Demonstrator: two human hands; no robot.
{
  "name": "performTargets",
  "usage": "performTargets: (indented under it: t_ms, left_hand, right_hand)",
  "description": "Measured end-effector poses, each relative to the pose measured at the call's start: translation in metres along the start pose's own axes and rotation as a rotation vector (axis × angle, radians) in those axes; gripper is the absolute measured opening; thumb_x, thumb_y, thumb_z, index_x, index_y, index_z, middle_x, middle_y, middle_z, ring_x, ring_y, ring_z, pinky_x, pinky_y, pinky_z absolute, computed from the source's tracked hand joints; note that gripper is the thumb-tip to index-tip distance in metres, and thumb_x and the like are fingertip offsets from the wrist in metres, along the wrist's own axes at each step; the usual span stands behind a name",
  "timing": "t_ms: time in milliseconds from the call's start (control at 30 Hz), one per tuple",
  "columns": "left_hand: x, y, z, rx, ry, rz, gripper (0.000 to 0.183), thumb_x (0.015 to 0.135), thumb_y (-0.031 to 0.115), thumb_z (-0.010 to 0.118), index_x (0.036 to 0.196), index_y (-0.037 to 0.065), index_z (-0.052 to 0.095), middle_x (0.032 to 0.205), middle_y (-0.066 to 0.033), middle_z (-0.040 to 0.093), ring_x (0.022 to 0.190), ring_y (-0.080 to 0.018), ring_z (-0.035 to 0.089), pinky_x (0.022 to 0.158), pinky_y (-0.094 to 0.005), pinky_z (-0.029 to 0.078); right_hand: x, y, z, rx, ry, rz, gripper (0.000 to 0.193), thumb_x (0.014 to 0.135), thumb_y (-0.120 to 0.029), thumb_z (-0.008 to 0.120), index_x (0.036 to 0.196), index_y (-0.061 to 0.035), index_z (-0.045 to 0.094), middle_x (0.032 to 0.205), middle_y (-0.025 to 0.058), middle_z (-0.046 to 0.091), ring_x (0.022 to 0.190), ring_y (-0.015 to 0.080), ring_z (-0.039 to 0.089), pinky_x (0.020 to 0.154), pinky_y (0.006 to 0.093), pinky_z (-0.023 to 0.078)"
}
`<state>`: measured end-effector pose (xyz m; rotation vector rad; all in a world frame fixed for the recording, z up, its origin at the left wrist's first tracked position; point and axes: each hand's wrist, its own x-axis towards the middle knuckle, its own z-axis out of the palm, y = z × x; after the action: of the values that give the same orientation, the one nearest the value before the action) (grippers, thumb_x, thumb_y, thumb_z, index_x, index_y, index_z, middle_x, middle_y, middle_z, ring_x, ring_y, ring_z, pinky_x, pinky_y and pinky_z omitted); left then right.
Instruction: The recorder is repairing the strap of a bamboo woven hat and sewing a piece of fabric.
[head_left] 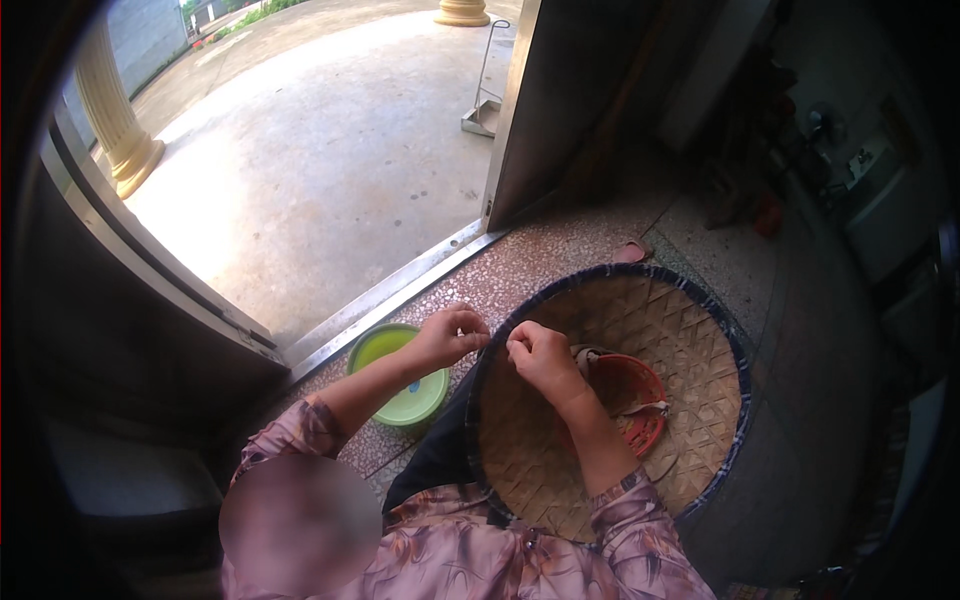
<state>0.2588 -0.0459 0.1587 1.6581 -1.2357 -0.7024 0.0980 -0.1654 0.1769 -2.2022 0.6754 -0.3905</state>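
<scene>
My left hand [453, 336] is raised above the far edge of a green plastic basin [374, 347], its fingers bent together in a pinch. Just across from it, my right hand [545, 357] pinches thumb against fingers over the left side of a round woven bamboo tray [705, 375] with a dark cloth-bound rim. A small gap separates the two hands. Whatever lies between the fingertips is too small to make out. Inside the tray sits a red plastic basket [648, 382], partly hidden by my right forearm, with pale strips or cords lying in and over it.
A metal door sill [400, 300] runs beyond the basin, opening onto a sunlit concrete yard [340, 150]. Outside stand a long-handled metal dustpan [482, 117] and a fluted column [115, 120]. A pink slipper-like object [631, 252] lies on the speckled floor behind the tray.
</scene>
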Motion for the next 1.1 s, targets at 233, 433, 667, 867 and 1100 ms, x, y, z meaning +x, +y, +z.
performTargets:
  t_ms: [233,433,667,867,1100]
  left_hand:
    - [-0.005,-0.009,0.007,-0.256,-0.024,-0.198,0.017,0.082,0.015,0.07,0.087,0.0,0.066,0.092,-0.0037,0.059,0.085,-0.0115,0.057,0.075,-0.0259,0.046]
    - [-0.005,-0.012,0.008,-0.242,-0.04,-0.056,0.017,0.082,0.018,0.068,0.09,0.003,0.066,0.083,-0.0042,0.058,0.078,-0.0155,0.057,0.072,-0.0287,0.047]
    - [-0.002,0.008,0.004,0.33,-0.069,0.283,0.016,0.08,0.022,0.06,0.078,0.006,0.061,0.078,-0.0111,0.059,0.075,-0.0304,0.061,0.067,-0.0384,0.049]
    - [-0.01,0.027,0.017,0.397,0.032,0.2,0.01,0.077,0.012,0.062,0.082,0.004,0.062,0.077,-0.0135,0.061,0.074,-0.0306,0.061,0.066,-0.0385,0.049]
    - [-0.001,0.013,0.012,-0.381,-0.066,-0.272,0.01,0.085,0.015,0.061,0.084,0.005,0.064,0.069,0.0017,0.058,0.061,-0.0072,0.055,0.054,-0.0208,0.042]
  right_hand:
    - [-0.004,-0.004,0.004,0.191,-0.055,0.14,0.009,0.081,-0.013,0.061,0.079,-0.0039,0.062,0.065,0.01,0.065,0.061,0.0206,0.066,0.06,0.0327,0.052]
    - [-0.004,0.002,0.011,0.052,0.088,-0.048,0.009,0.082,-0.014,0.059,0.079,-0.0051,0.059,0.068,0.0112,0.064,0.063,0.0278,0.065,0.058,0.0363,0.051]
    - [-0.002,-0.016,0.006,-0.471,0.198,-0.416,0.01,0.081,-0.015,0.057,0.076,-0.0087,0.051,0.065,0.0104,0.061,0.061,0.0289,0.063,0.056,0.0408,0.05]
    - [-0.005,-0.012,0.002,-0.589,0.09,-0.358,0.01,0.081,-0.016,0.057,0.08,-0.0077,0.051,0.062,0.0116,0.061,0.06,0.0293,0.064,0.055,0.0398,0.051]
    - [-0.01,-0.003,0.005,-0.15,0.156,-0.142,0.009,0.082,-0.016,0.057,0.079,-0.0076,0.058,0.066,0.0163,0.062,0.066,0.0361,0.063,0.059,0.0443,0.051]
